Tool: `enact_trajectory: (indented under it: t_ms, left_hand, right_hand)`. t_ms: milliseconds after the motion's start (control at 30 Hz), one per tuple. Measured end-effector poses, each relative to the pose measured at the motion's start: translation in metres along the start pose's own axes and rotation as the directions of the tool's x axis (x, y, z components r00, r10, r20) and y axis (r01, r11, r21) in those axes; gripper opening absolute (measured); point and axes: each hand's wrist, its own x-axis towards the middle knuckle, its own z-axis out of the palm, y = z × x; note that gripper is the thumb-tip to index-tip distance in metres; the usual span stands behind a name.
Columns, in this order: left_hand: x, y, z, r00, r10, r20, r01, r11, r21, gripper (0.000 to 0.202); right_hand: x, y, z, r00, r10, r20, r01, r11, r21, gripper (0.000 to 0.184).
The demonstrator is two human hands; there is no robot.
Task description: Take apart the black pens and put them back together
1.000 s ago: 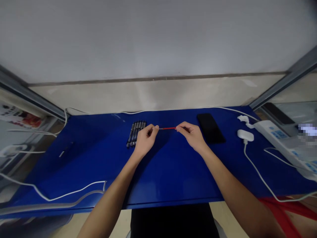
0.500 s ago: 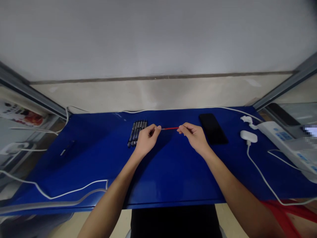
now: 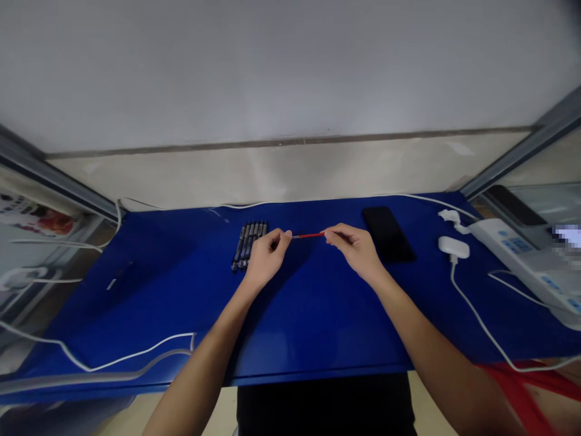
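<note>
A thin red pen refill [image 3: 310, 235] with a clear, pale left end is stretched level between my two hands, above the blue table [image 3: 313, 327]. My left hand [image 3: 269, 254] pinches its left end between thumb and fingers. At the other end, the fingertips of my right hand [image 3: 351, 245] are closed on the red part. Several dark grey pens [image 3: 247, 239] lie side by side just left of my left hand, which partly covers them. To the right of my right hand lies a black phone [image 3: 389, 235].
A white earbud case [image 3: 454, 247] on a cable and a white power strip [image 3: 512, 248] lie at the right. A small dark pen-like object [image 3: 120, 275] is at the far left. White cables [image 3: 136, 351] cross the front left. A wall [image 3: 290, 175] borders the back.
Both hands keep their pinch on the refill. The view has shifted slightly, and the refill sits almost the same between the hands.
</note>
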Motion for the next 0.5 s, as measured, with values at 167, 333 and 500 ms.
enact_trajectory:
  t_ms: [167,333,500]
  left_hand:
    - [0.0,-0.002,0.001,1.0,0.021,-0.009,-0.021,1.0,-0.008,0.045]
    - [0.0,-0.002,0.0,1.0,0.013,-0.026,-0.014,1.0,-0.027,0.045]
    - [0.002,-0.002,-0.002,0.999,-0.011,-0.052,0.007,0.996,-0.086,0.042]
  right_hand:
    - [-0.002,-0.001,0.002,0.998,0.06,0.011,-0.059,0.993,-0.102,0.044]
    - [-0.002,0.004,0.007,0.999,0.032,-0.003,-0.032,0.996,-0.079,0.037]
    - [-0.002,0.011,0.008,0.998,0.057,0.031,-0.057,0.998,-0.012,0.042]
